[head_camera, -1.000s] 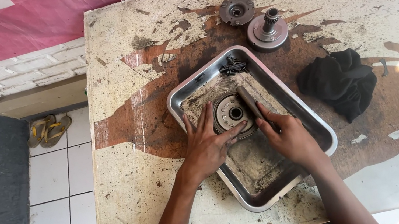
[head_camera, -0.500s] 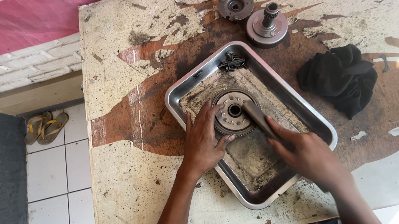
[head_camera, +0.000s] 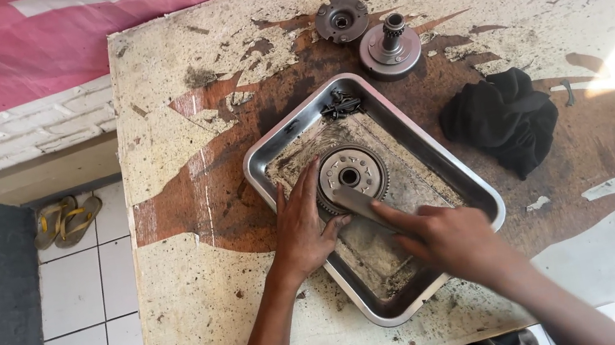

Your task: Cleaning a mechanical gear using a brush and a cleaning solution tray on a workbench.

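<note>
While the left hand (head_camera: 302,228) lies fingers spread against the toothed gear (head_camera: 351,178) in the metal tray (head_camera: 473,187), the right hand (head_camera: 446,239) grips a flat tool (head_camera: 361,201), tip on the gear. Beyond the tray: two round parts (head_camera: 341,20) (head_camera: 390,48). Right of it: black rag (head_camera: 502,120).

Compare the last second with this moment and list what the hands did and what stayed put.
The right hand drew back toward the near end of the metal tray; its tool now rests on the near edge of the round gear part. The left hand kept steadying the gear's left side. The gear, tray, black rag and two parts at the far edge did not move.
</note>
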